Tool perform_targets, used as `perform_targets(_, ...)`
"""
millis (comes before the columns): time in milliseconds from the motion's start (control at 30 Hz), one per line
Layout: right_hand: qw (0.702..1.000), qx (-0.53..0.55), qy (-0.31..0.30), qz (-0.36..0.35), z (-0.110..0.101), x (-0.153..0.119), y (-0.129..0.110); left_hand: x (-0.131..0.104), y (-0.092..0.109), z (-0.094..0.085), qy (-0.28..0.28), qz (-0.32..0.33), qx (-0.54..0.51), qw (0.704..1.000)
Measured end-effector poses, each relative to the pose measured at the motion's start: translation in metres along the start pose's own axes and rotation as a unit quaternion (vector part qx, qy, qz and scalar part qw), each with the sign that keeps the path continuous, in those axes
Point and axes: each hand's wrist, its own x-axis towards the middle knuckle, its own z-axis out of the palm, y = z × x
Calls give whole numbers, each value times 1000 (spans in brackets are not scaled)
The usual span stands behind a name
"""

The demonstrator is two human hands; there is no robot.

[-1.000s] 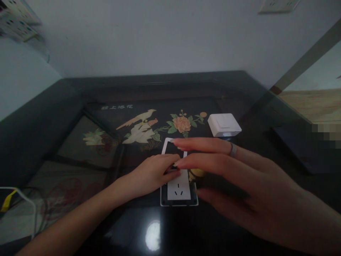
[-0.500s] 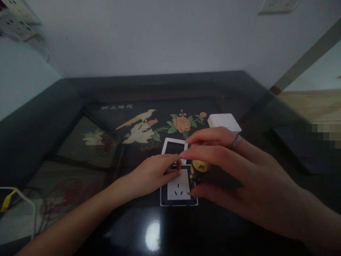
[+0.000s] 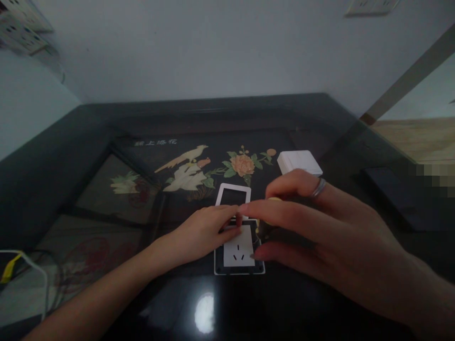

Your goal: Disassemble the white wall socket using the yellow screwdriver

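Note:
A white socket panel [image 3: 239, 251] with a dark border lies on the dark glass-topped table [image 3: 177, 303]. Directly behind it is a white rectangular frame [image 3: 232, 186]. My left hand [image 3: 202, 232] rests at the panel's upper left, fingers pinched together near its top edge; whatever lies between the fingertips is too small to make out. My right hand [image 3: 320, 227] hovers over the panel's right side, thumb and fingers apart. Beneath its fingers, a yellow and black object [image 3: 263, 229] is mostly hidden beside the panel.
A white box [image 3: 300, 162] sits behind my right hand. Farther right lies a dark flat object [image 3: 391, 194]. White and black cables with a yellow tag [image 3: 11, 267] are at the left edge. Sockets [image 3: 371, 6] are on the wall [image 3: 213, 47].
My right hand's forefinger and middle finger have shifted slightly, with one curled back more, and now cover more of the yellow and black object. My left hand stays in place.

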Motion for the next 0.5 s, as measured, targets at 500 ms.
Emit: perform_targets(500,999,-31,18,1,4,1,-1,-1,4,0,-2,-30,21,999)
